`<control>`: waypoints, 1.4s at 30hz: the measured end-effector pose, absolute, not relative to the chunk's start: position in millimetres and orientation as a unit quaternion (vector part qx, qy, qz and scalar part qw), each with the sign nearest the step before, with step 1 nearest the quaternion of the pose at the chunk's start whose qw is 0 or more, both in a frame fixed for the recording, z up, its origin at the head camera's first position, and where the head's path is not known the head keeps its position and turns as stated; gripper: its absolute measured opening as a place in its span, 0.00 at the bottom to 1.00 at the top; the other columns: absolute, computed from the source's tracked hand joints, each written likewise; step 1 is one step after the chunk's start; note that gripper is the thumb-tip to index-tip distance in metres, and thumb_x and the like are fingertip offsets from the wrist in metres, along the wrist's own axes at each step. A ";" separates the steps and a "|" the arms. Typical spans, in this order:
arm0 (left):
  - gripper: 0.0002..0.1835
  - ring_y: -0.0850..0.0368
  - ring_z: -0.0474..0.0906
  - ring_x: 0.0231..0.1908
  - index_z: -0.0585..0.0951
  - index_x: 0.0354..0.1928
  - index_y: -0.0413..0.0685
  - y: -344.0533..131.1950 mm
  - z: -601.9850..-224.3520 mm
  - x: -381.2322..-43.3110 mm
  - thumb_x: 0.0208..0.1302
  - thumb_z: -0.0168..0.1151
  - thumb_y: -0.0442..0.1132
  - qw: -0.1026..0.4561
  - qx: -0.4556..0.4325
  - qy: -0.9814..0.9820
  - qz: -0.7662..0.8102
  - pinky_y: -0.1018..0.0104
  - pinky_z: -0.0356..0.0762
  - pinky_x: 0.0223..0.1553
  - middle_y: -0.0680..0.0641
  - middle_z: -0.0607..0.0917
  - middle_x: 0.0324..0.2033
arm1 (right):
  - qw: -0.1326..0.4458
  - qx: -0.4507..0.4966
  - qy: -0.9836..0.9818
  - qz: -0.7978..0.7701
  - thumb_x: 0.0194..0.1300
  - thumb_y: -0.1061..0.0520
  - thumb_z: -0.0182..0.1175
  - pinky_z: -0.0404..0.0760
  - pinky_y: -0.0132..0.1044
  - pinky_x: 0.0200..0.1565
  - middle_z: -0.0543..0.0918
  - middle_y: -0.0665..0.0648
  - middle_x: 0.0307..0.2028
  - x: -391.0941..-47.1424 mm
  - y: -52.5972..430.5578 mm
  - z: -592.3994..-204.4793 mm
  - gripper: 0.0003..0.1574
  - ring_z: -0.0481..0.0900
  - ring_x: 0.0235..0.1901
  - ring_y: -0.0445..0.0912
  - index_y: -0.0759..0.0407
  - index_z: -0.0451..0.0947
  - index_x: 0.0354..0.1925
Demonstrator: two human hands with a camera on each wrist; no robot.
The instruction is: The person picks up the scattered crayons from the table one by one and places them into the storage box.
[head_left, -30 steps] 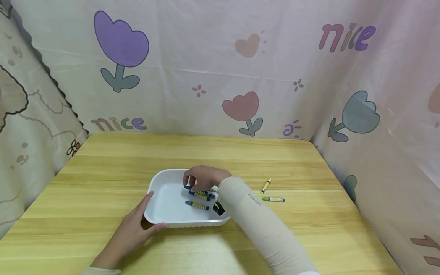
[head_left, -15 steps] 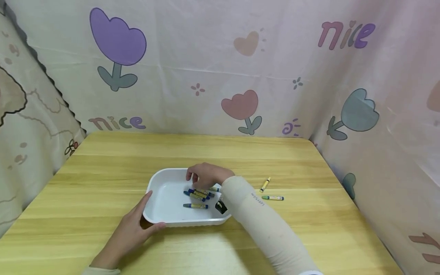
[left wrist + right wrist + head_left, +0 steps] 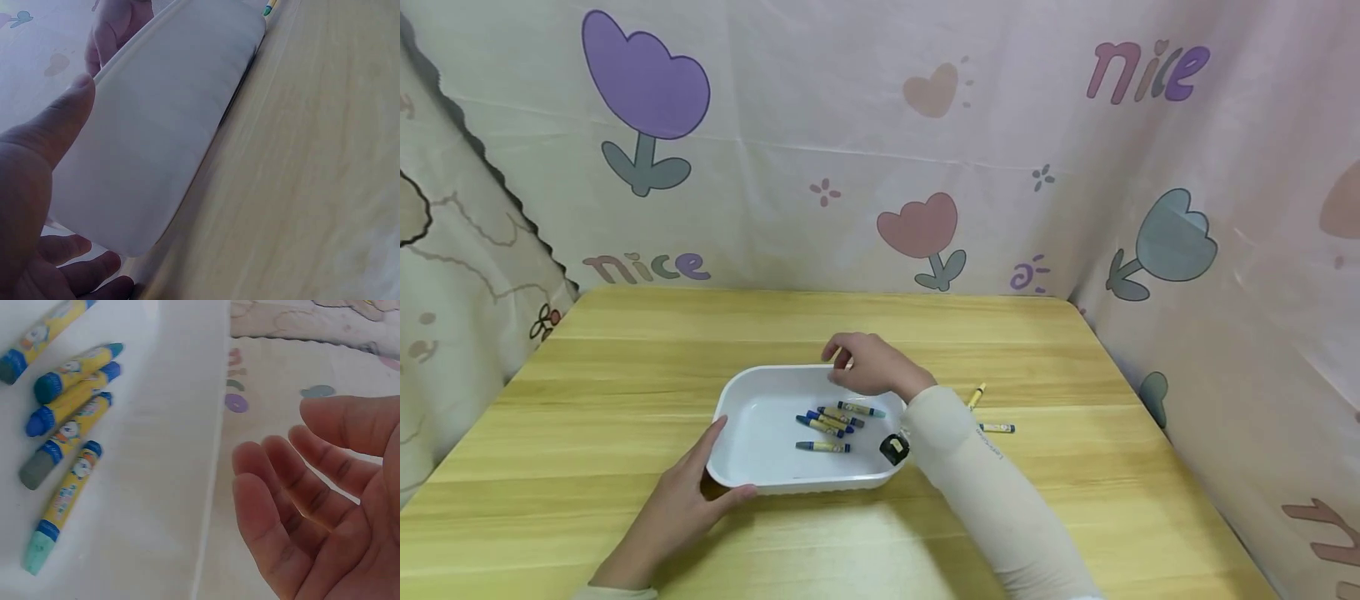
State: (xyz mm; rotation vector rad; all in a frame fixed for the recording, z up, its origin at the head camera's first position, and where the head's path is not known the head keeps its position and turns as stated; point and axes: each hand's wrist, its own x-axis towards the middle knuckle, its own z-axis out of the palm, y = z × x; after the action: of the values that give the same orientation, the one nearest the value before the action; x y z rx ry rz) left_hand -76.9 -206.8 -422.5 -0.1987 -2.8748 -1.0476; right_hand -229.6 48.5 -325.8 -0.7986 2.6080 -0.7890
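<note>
A white plastic tray [image 3: 775,385] stands on the table with several yellow-wrapped crayons [image 3: 823,447] lying in it, blue, grey and mint among their tips. At the tray's near left corner, my left hand [image 3: 677,500] grips it, thumb on the near side and fingers along the left end. My right hand [image 3: 874,364] hovers over the far rim, its fingers loosely bent and nothing between them. In the right wrist view the mint crayon [image 3: 65,503] lies nearest to this hand, below three crayons lying side by side.
Right of the tray, a yellow crayon [image 3: 977,395] and a green crayon [image 3: 998,428] lie on the wooden table [image 3: 1037,500], partly behind the right sleeve [image 3: 992,492]. A small black device [image 3: 894,448] shows by the right wrist. A patterned curtain [image 3: 775,167] hangs behind the table.
My right hand has risen from the crayons and moved back and right to the far rim, leaving the crayons in the tray. The left hand keeps its grip.
</note>
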 end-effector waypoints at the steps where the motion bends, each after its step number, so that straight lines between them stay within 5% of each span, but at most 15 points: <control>1: 0.56 0.26 0.62 0.62 0.52 0.75 0.44 -207.2 -422.3 -76.7 0.52 0.72 0.59 0.039 -0.066 -0.937 -0.341 0.31 0.65 0.54 0.28 0.61 0.68 | 0.144 -0.272 0.908 -0.285 0.67 0.56 0.62 0.79 0.34 0.40 0.80 0.50 0.39 -228.6 50.7 -323.9 0.17 0.78 0.37 0.44 0.57 0.77 0.53; 10: 0.56 0.26 0.62 0.62 0.53 0.75 0.43 -210.6 -423.8 -72.4 0.52 0.72 0.59 0.044 -0.064 -0.938 -0.337 0.31 0.66 0.54 0.28 0.62 0.67 | 0.060 -0.215 0.911 -0.347 0.66 0.56 0.63 0.81 0.36 0.39 0.80 0.51 0.37 -219.9 86.2 -329.1 0.16 0.80 0.37 0.45 0.58 0.76 0.51; 16: 0.56 0.26 0.63 0.62 0.52 0.75 0.43 -210.7 -425.3 -72.2 0.53 0.71 0.59 0.045 -0.071 -0.938 -0.336 0.31 0.66 0.54 0.27 0.62 0.67 | 0.018 -0.156 0.913 -0.377 0.65 0.56 0.63 0.81 0.41 0.46 0.81 0.57 0.45 -213.3 125.5 -352.6 0.18 0.81 0.45 0.51 0.60 0.76 0.51; 30: 0.56 0.27 0.63 0.62 0.53 0.75 0.43 -208.6 -421.0 -75.5 0.52 0.71 0.59 0.044 -0.071 -0.936 -0.342 0.31 0.66 0.54 0.28 0.62 0.67 | 0.032 -0.044 0.950 -0.307 0.66 0.50 0.63 0.65 0.61 0.61 0.65 0.69 0.66 -210.6 190.3 -382.1 0.39 0.64 0.64 0.65 0.65 0.61 0.68; 38: 0.56 0.26 0.62 0.62 0.53 0.75 0.42 -207.7 -420.4 -76.1 0.52 0.71 0.59 0.042 -0.070 -0.935 -0.345 0.31 0.66 0.55 0.28 0.62 0.67 | 0.093 -0.018 0.963 -0.251 0.63 0.47 0.66 0.66 0.61 0.60 0.61 0.78 0.64 -221.8 220.9 -389.1 0.53 0.64 0.61 0.69 0.77 0.53 0.69; 42: 0.56 0.26 0.62 0.62 0.53 0.75 0.42 -207.5 -421.5 -75.8 0.52 0.72 0.59 0.044 -0.071 -0.934 -0.346 0.31 0.65 0.55 0.28 0.62 0.67 | 0.125 -0.006 0.969 -0.215 0.59 0.42 0.68 0.68 0.60 0.59 0.66 0.78 0.62 -224.8 228.6 -389.4 0.54 0.71 0.55 0.65 0.79 0.59 0.65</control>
State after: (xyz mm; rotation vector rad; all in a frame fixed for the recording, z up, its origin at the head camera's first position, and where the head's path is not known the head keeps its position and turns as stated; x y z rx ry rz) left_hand -75.8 -207.5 -421.5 -0.2158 -2.8558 -1.0589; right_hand -224.8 228.6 -389.4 -0.0162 2.8223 -0.6271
